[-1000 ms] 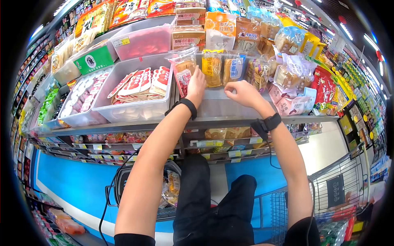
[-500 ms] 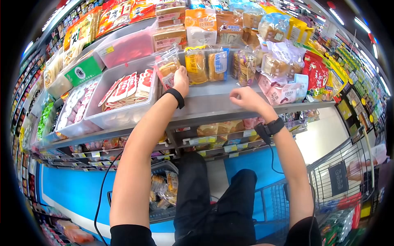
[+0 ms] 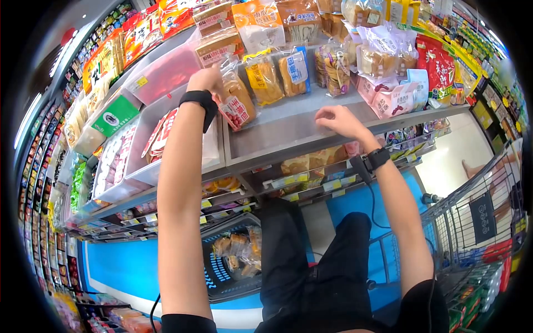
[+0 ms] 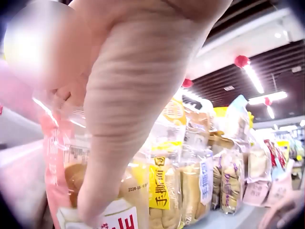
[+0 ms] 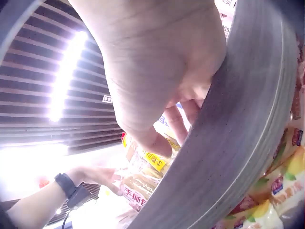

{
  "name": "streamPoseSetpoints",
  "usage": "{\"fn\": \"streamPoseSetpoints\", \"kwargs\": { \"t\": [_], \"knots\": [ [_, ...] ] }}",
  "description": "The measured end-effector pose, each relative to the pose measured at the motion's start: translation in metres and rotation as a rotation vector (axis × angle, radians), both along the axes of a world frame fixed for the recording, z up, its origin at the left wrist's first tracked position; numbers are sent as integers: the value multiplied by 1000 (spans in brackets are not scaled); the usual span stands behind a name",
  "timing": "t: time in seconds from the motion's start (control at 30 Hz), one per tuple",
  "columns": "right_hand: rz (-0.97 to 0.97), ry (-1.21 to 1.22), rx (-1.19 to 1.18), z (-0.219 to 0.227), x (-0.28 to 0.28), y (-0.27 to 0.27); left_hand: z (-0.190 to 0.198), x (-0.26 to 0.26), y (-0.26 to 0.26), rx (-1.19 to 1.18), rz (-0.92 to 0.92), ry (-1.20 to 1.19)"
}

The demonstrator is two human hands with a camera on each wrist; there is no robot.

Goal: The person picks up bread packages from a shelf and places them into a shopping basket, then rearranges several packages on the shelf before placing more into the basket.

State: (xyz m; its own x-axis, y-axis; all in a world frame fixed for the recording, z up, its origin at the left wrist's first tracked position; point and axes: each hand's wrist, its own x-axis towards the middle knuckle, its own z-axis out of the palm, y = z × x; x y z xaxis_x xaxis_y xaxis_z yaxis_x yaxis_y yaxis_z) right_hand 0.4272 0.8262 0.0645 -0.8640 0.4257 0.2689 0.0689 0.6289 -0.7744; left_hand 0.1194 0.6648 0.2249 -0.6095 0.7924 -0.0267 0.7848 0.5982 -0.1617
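Bread packet (image 3: 239, 102), pink-labelled, is gripped near its top by the left hand (image 3: 204, 82); in the left wrist view one digit is laid down the front of the wrapper, over the label. Packet is tilted, located at the left end of the grey shelf (image 3: 288, 125), near its front left corner, just beside the clear bin (image 3: 210, 141). Red-and-white packs (image 3: 161, 136) are held in that bin, partly hidden by the left forearm. The right hand (image 3: 340, 121) is held near the shelf's front edge, right of the middle, with nothing gripped; fingers are loosely bent. To the right of the pink-labelled packet, a yellow-labelled packet (image 3: 262, 77) and a blue-labelled packet (image 3: 294, 72) are leaned side by side toward the shelf's back. Stacked round biscuits (image 3: 337, 72) in clear wrap are placed farther right. Pink pouches (image 3: 394, 100) are piled near the front right part, with a red pouch (image 3: 436, 69) beside them. Farther back, an orange-and-white bag (image 3: 259, 28) is stood up. Below, a dark basket (image 3: 244, 293) is set on the floor by the person's leg, bagged breads (image 3: 241, 250) inside. A wire cart (image 3: 449, 222) is seen at right.
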Motion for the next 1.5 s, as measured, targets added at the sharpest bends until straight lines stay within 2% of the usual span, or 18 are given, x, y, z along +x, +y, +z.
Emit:
{"fn": "streamPoseSetpoints", "kwargs": {
  "t": [0.03,0.13,0.17,0.27,0.4,0.53,0.6,0.7,0.8,0.9,0.97,1.03,1.07,1.13,1.2,1.27,1.37,1.5],
  "knots": [
    [-8,-14,-71,5,3,-1,-20,-35,11,-21,-25,48],
    [2,13,-205,3,4,1,-14,-11,8,29,-43,102],
    [27,37,-261,1,4,3,-15,-22,14,7,-113,79],
    [36,32,-224,2,5,3,-26,-31,15,82,-275,186],
    [45,24,-191,-3,3,3,-23,-31,6,133,-401,187],
    [10,33,-139,-4,3,3,-27,-11,-4,101,-300,412],
    [-10,37,-153,-3,4,3,-33,-13,4,142,-251,627],
    [-28,47,-187,-4,3,3,-25,-12,28,82,-202,784],
    [-16,44,-236,-8,1,5,-8,31,30,226,-254,891],
    [-22,52,-226,-7,-3,9,-15,38,43,402,-349,766],
    [-80,-43,-372,-9,-7,23,-16,51,48,487,-405,671],
    [-147,-148,-468,11,-4,35,-19,72,44,458,-320,245],
    [-221,-251,-575,21,-5,41,-24,79,42,464,-306,243],
    [-437,-136,-414,30,-11,62,-40,89,42,650,-338,245],
    [-474,-135,-328,37,-16,80,-54,102,48,641,-289,142],
    [-595,-227,-98,42,-20,89,-68,108,56,631,-248,46],
    [-653,-276,-32,36,-38,101,-87,102,63,426,-150,1],
    [-717,-281,49,41,-49,102,-113,83,80,500,-40,-5]
  ]
}}
